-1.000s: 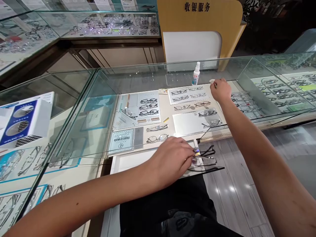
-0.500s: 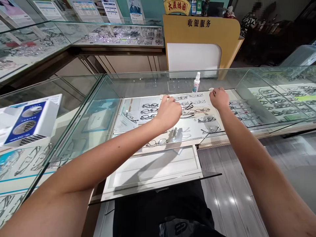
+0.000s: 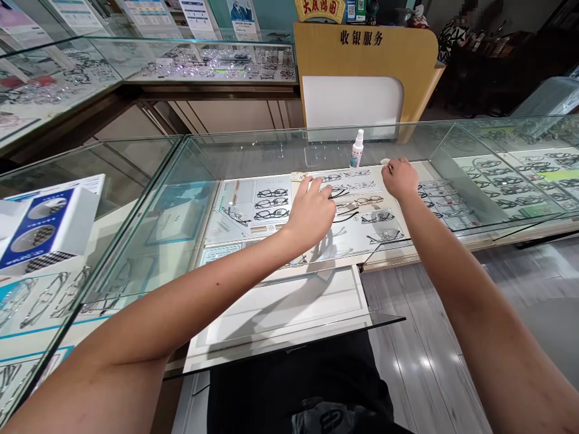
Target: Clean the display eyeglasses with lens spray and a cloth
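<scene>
My left hand (image 3: 312, 208) is over the display counter, fingers apart and bent downward. Just right of it lie the dark temples of a pair of eyeglasses (image 3: 346, 216); the hand hides the rest of that pair, and I cannot tell whether the fingers touch it. My right hand (image 3: 400, 179) is closed farther right, its fingertips pinched on a small white piece (image 3: 385, 161) whose kind I cannot make out. A white spray bottle (image 3: 357, 149) stands upright between and beyond the hands. Rows of eyeglass frames (image 3: 272, 204) lie left of my left hand.
The glass display counter (image 3: 253, 140) runs across in front of me, with a white drawer (image 3: 289, 313) pulled out at my waist. A blue and white box (image 3: 49, 229) stands on the left. Beyond are a wooden cashier desk (image 3: 362, 51) and a seated person at the far right.
The fingers of my left hand have spread from a more closed grip. My right hand stays nearly in place with the white piece. The whole view has shifted slightly.
</scene>
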Action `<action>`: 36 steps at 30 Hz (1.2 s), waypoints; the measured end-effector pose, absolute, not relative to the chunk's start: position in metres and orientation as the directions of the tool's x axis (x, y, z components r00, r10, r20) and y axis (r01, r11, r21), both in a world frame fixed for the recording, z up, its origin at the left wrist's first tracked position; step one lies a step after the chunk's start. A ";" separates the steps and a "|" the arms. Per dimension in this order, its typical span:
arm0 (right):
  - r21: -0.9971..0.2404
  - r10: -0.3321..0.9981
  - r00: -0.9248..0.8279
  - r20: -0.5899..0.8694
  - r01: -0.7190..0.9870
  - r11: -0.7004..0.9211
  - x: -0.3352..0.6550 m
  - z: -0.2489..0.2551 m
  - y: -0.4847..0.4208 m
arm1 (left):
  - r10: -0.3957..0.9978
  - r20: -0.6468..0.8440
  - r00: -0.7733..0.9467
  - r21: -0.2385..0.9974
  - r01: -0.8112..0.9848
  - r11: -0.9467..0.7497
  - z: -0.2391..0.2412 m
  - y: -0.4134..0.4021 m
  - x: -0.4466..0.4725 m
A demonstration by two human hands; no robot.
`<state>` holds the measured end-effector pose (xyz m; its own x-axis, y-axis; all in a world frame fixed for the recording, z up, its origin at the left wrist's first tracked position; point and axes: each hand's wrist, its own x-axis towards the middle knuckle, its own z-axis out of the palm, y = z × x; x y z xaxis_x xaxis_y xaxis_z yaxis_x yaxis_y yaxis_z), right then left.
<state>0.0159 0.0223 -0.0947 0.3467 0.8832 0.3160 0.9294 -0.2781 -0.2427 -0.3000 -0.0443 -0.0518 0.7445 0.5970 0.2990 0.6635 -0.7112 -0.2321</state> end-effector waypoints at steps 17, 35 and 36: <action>-0.255 0.891 0.351 0.288 0.925 -0.282 0.014 -0.092 0.020 | 0.652 0.289 0.701 -0.057 0.693 -0.719 -0.048 -0.071 -0.313; -0.272 0.873 0.356 0.332 0.923 -0.273 0.015 -0.099 0.024 | 0.372 -0.215 0.903 0.694 0.409 -0.593 -0.116 -0.155 -0.324; -0.275 0.874 0.360 0.327 0.921 -0.276 0.015 -0.099 0.024 | 0.415 -0.225 0.881 0.667 0.450 -0.594 -0.133 -0.146 -0.322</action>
<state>0.0145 0.0242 -0.0987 0.3596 0.8740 0.3269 0.9209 -0.2759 -0.2753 -0.3219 -0.1463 -0.1330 0.8814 0.4155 -0.2249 0.4501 -0.5938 0.6670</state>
